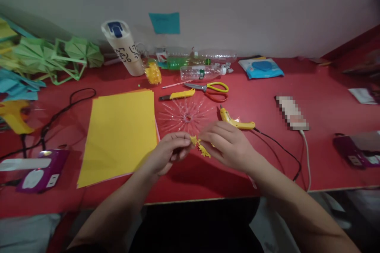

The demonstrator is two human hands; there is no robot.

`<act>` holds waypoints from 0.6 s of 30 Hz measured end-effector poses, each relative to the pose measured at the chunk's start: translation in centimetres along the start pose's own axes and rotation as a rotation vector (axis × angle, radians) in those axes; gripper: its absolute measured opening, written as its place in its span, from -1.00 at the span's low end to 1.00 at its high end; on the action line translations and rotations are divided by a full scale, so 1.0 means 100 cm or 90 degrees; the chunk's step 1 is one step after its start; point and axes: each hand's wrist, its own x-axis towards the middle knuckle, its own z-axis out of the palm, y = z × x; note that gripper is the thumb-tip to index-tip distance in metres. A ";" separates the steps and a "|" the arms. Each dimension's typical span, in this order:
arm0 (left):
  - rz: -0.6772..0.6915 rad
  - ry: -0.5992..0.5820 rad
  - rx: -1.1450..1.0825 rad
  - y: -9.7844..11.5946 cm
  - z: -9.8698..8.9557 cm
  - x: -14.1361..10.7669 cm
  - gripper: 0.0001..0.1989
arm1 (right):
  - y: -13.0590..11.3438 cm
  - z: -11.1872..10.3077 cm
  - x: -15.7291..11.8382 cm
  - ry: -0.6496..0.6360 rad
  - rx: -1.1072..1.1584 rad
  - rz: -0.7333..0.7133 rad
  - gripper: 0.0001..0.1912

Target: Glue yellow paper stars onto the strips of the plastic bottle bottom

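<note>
My left hand (173, 150) pinches one end of a small yellow paper piece with a jagged, star-like edge (194, 140). From the other side my right hand (227, 142) bends over more of the same yellow paper (204, 150), its fingertips closed on it and partly hiding it. Just beyond both hands lies a clear plastic bottle cut into spread strips (188, 118), flat on the red table. A yellow glue gun (237, 121) rests beyond my right hand. Beside my left forearm is a stack of yellow paper sheets (121, 134).
A yellow cutter knife (181, 94), scissors (215, 88) and plastic bottles (202, 72) lie farther back. A white tumbler (124, 49) stands near the wall. Cords run to a phone (292, 112) and the glue gun; purple power strips (43, 172) sit at the sides.
</note>
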 end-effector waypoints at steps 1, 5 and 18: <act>-0.008 -0.016 -0.015 0.000 -0.001 0.000 -0.80 | -0.003 0.002 0.002 -0.001 0.004 -0.001 -0.89; -0.018 -0.059 -0.056 0.001 -0.003 0.000 -0.81 | -0.005 0.008 0.004 -0.003 0.033 -0.006 -0.88; 0.474 0.300 0.525 0.027 -0.018 0.004 -0.90 | 0.027 -0.007 0.027 0.029 0.048 0.203 -0.86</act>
